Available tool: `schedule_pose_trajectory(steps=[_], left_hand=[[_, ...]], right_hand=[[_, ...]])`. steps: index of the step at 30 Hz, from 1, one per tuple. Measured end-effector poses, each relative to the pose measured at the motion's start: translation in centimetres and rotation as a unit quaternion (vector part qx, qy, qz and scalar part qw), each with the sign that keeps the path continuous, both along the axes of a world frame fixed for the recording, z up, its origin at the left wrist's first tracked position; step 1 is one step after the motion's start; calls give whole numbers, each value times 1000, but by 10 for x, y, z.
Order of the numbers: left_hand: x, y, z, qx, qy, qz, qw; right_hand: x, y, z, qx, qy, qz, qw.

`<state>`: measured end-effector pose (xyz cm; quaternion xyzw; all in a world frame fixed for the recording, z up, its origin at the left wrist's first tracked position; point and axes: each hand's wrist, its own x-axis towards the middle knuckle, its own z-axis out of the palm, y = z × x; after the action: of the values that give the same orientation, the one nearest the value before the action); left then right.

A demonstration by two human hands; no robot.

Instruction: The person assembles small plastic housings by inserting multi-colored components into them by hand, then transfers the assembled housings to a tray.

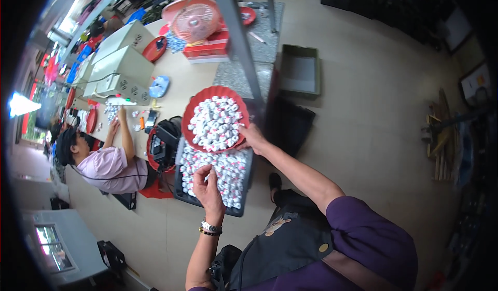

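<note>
At the frame's centre a red plate (pixel 193 115) heaped with small white parts is gripped at its rim by the right hand (pixel 252 138), above a dark tray (pixel 182 195) of similar parts, where the left hand (pixel 208 187) pinches one piece.

Floor (pixel 373 109) was plain beige, smooth, lit evenly. Long pale worktable (pixel 181 78) ran up the left side toward bright windows (pixel 23 104) at far left, daylight blowing out there. On the table: two cream metal machine boxes (pixel 122 57), a pink desk fan (pixel 194 21) on a red box, a few red trays. Grey steel post (pixel 241 47) stood up from the table edge, speckled grey slab (pixel 262 31) behind it. Empty green-grey crate (pixel 301 70) sat on the floor beside it, dark bag just below. Wooden frames (pixel 441 135) leaned at right. Grey cabinet (pixel 57 244) lower left.
</note>
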<state>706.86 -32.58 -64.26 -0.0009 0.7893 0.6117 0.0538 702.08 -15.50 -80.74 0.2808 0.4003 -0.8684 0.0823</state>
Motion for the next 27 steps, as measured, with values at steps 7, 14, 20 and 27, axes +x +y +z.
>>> schedule_pose_trajectory(steps=[7,14,20,27], left_hand=[[100,32,22,-11,-111,-108,988],[166,109,-6,-70,-373,-336,862],[182,239,-68,-187,-428,-389,794],[157,458,-117,114,-587,-214,773]], right_hand=[[141,39,61,-51,22,40,998],[284,165,42,-37,-61,39,997],[356,314,25,12,-83,-38,996],[373,504,6,53,-55,-108,991]])
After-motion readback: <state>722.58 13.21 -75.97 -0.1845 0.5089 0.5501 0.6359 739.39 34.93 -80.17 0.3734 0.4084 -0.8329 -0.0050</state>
